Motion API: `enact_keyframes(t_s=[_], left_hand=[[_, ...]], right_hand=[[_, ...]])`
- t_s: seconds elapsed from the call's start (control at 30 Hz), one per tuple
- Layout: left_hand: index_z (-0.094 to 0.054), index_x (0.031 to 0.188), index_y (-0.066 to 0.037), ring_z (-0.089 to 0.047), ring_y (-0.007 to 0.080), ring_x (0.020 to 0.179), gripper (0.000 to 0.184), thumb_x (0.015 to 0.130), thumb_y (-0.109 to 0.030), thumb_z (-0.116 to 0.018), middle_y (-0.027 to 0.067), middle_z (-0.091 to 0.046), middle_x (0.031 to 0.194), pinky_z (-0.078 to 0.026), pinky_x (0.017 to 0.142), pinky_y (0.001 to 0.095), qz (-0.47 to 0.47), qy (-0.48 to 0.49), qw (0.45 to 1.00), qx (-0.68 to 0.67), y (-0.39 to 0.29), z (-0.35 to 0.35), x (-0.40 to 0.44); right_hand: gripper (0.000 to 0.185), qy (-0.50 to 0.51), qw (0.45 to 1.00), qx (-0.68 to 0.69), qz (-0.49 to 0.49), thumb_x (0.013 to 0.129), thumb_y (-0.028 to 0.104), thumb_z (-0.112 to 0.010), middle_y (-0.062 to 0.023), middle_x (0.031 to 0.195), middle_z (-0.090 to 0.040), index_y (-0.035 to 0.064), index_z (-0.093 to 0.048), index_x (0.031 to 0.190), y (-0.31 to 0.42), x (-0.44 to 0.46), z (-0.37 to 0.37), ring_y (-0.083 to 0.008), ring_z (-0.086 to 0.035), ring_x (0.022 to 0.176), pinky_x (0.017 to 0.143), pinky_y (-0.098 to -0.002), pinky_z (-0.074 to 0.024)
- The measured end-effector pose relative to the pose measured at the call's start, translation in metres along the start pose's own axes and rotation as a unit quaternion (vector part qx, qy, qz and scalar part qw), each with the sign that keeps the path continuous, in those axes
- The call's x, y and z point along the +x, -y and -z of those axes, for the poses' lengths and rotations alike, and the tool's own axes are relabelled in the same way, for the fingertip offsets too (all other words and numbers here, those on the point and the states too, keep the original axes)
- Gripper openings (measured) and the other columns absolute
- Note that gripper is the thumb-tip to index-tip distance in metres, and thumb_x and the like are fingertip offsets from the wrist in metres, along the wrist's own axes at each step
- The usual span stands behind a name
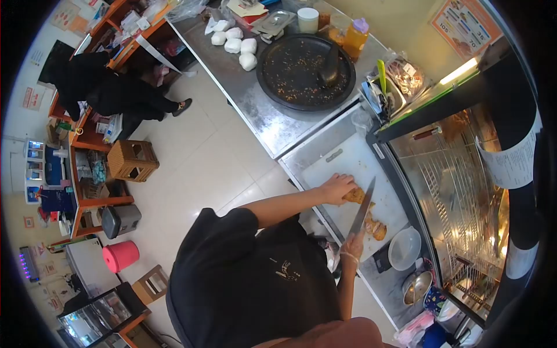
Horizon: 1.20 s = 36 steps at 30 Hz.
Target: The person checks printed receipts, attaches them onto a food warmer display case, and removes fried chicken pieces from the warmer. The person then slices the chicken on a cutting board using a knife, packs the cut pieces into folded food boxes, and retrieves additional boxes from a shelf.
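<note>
My left hand (338, 188) has its fingers curled on a browned piece of food (355, 195) on a white cutting board (325, 170). In my right hand (353, 246) is the handle of a large knife (364, 206). Its blade lies across the board, close beside the food under my left fingers. On the far side of the blade from that hand, cut browned pieces (376, 228) rest on the board. The exact contact between blade and food cannot be made out.
A round black tray (290, 78) with a dark scoop, white bundles (233, 46) and a yellow bottle (355, 38) stand on the metal counter. Beside the board are a clear bowl (404, 248) and a glass display case (447, 191). Another person (116, 87) stands at shelves.
</note>
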<state>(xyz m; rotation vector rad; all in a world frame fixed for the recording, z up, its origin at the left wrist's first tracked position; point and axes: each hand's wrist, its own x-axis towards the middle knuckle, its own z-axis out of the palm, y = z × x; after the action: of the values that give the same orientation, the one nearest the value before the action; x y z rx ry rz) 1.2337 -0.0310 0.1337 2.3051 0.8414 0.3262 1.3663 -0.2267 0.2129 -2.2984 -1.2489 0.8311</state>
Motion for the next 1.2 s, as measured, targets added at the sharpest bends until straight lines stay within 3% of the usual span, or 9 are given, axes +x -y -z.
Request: enact_keyframes(t_s=[0.13,0.17,0.3,0.43,0.63,0.83,0.93,1.07,1.2], left_hand=[[-0.056,0.12,-0.013,-0.05,0.0324,0.115,0.058,0.07,-0.035,-0.077,0.0134,-0.052,0.119,-0.041,0.089,0.0471,-0.031,-0.01,0.994,-0.106,0.002,0.014,-0.019],[-0.056,0.12,-0.012,-0.05,0.0336,0.115,0.06,0.07,-0.038,-0.077,0.0148,-0.053,0.118,-0.042,0.088,0.0473,-0.046,0.005,0.989,-0.141,0.009,0.01,-0.016],[-0.059,0.117,-0.008,-0.059,0.0341,0.101,0.043,0.083,-0.032,-0.069,0.0126,-0.06,0.112,-0.047,0.085,0.0448,-0.051,-0.159,0.981,-0.099,-0.031,0.053,0.026],[-0.063,0.106,-0.005,-0.062,0.0309,0.098,0.021,0.093,-0.02,-0.057,0.0122,-0.065,0.103,-0.05,0.085,0.0396,-0.137,-0.086,0.971,-0.176,-0.037,0.04,0.096],[-0.063,0.104,-0.009,-0.062,0.0321,0.095,0.02,0.096,-0.024,-0.053,0.0118,-0.065,0.099,-0.05,0.082,0.0408,-0.092,0.029,0.987,-0.132,-0.012,-0.006,0.116],[-0.062,0.1,-0.008,-0.063,0.0339,0.088,0.02,0.096,-0.025,-0.053,0.0128,-0.065,0.096,-0.05,0.077,0.0422,-0.068,-0.038,0.979,-0.19,-0.003,-0.016,0.112],[-0.062,0.099,-0.006,-0.062,0.0357,0.083,0.019,0.095,-0.024,-0.054,0.014,-0.065,0.093,-0.051,0.074,0.043,-0.061,-0.035,0.984,-0.164,0.0,-0.003,0.108],[-0.061,0.097,-0.005,-0.062,0.033,0.076,0.018,0.094,-0.022,-0.056,0.0143,-0.064,0.088,-0.05,0.069,0.041,-0.039,-0.062,0.977,-0.202,0.014,0.002,0.121],[-0.06,0.095,-0.003,-0.06,0.029,0.072,0.018,0.093,-0.021,-0.057,0.0137,-0.062,0.084,-0.048,0.066,0.0389,-0.067,-0.07,0.956,-0.276,-0.011,0.018,0.123]], right_hand=[[0.02,0.066,0.996,0.025,-0.046,0.093,0.015,-0.047,-0.033,0.09,-0.061,0.0032,-0.045,0.11,0.014,0.02,-0.006,-0.0531,-0.057,0.087,0.071,-0.0589,-0.0425],[0.026,0.061,0.997,-0.042,0.013,0.093,0.014,-0.048,-0.0341,0.093,-0.06,0.0037,-0.044,0.117,-0.014,0.026,-0.017,-0.0542,-0.056,0.089,0.073,-0.06,-0.0415],[0.028,0.024,0.998,-0.049,0.027,0.092,0.014,-0.049,-0.0318,0.089,-0.062,0.0034,-0.045,0.118,-0.011,0.04,-0.022,-0.0518,-0.059,0.085,0.071,-0.0585,-0.0446],[0.033,-0.015,0.995,-0.036,0.09,0.094,0.016,-0.049,-0.0299,0.087,-0.064,0.0025,-0.046,0.124,-0.007,0.042,-0.03,-0.0494,-0.062,0.082,0.071,-0.057,-0.0472],[0.039,0.044,0.992,-0.118,0.026,0.094,0.019,-0.049,-0.0295,0.088,-0.065,-0.0002,-0.044,0.128,0.014,0.047,-0.028,-0.0479,-0.063,0.082,0.071,-0.0562,-0.0492],[0.042,0.106,0.982,-0.151,-0.048,0.092,0.016,-0.049,-0.0316,0.091,-0.064,0.0018,-0.037,0.13,0.018,0.049,-0.04,-0.0509,-0.062,0.085,0.073,-0.0588,-0.0486],[0.031,0.151,0.973,-0.141,-0.105,0.093,0.012,-0.046,-0.0329,0.106,-0.061,0.0021,-0.039,0.122,0.041,0.057,-0.047,-0.0496,-0.062,0.094,0.081,-0.0563,-0.0499],[0.031,0.156,0.974,-0.139,-0.086,0.09,0.006,-0.044,-0.0321,0.113,-0.059,0.0019,-0.041,0.12,0.03,0.074,-0.05,-0.0505,-0.06,0.101,0.085,-0.0561,-0.0487],[0.031,0.059,0.993,-0.105,0.014,0.09,0.009,-0.045,-0.0323,0.11,-0.06,0.0019,-0.043,0.12,0.022,0.057,-0.027,-0.0498,-0.062,0.097,0.081,-0.0561,-0.0499]])
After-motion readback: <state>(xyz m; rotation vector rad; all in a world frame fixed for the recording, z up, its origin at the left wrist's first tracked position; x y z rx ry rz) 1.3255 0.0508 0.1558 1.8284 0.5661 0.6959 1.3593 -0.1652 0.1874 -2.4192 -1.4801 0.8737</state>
